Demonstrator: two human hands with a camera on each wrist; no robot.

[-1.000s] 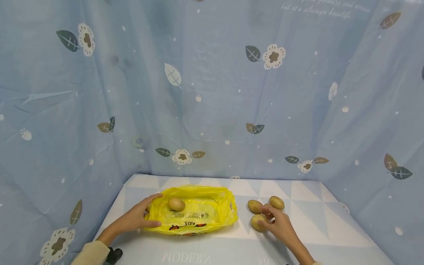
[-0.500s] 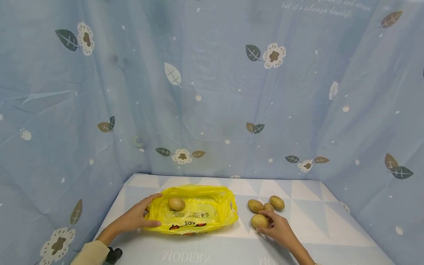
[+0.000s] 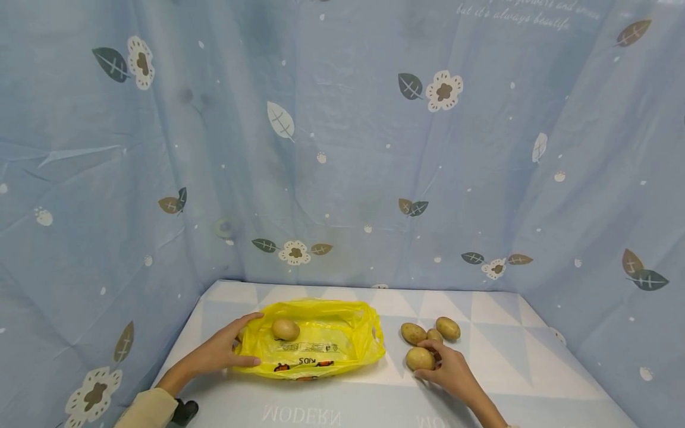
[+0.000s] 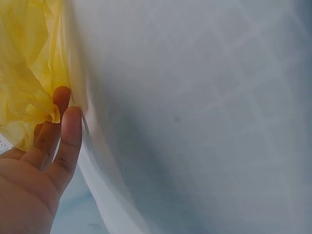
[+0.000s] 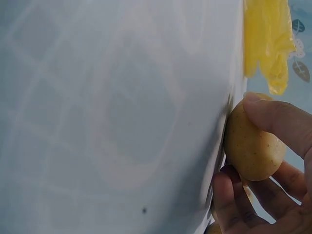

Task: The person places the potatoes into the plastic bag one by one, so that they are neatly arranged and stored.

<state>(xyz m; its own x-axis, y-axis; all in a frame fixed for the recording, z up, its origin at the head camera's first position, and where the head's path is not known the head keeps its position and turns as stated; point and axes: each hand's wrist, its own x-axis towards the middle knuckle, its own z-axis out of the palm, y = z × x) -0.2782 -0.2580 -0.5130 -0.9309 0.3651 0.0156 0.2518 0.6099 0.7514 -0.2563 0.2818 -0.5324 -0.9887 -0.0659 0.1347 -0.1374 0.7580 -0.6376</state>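
shifted slightly since earlier, the right hand (image 3: 448, 370) is grasping a potato (image 3: 419, 359) right of the bag (image 3: 342, 343), whose left end the left hand (image 3: 225, 349) is holding.

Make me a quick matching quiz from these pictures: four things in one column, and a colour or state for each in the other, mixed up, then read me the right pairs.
Column one:
1. bag
2. left grip
3. right grip
4. backdrop

Column two:
A. fingers around a potato
B. mostly blue, patterned
C. yellow, lying open
D. touching the bag's left end

Right pairs: 1-C, 2-D, 3-A, 4-B.
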